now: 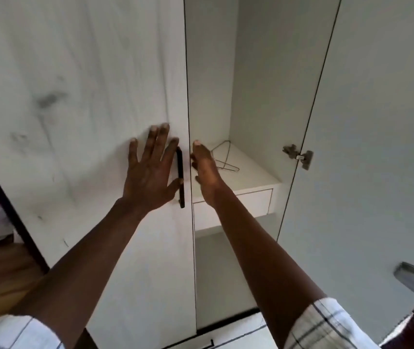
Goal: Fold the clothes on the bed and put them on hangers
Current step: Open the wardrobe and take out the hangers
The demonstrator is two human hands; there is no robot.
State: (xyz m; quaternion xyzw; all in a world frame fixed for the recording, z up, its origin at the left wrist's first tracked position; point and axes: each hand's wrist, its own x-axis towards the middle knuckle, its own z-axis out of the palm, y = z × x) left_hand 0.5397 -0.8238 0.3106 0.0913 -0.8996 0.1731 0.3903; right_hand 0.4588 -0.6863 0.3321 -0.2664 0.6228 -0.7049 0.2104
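While checked sleeves frame the near edge, the left hand presses flat, fingers spread, on the smooth pale wardrobe door beside its slim black handle, probably to steady it. The right hand, its grip loose and empty, reaches edge-on past the door toward a thin wire hanger lying on the white shelf. No clothes show.

The view holds one left hand and one right hand, two checked sleeves, two wardrobe doors, one wire hanger, one black door handle, one hinge and one drawer.
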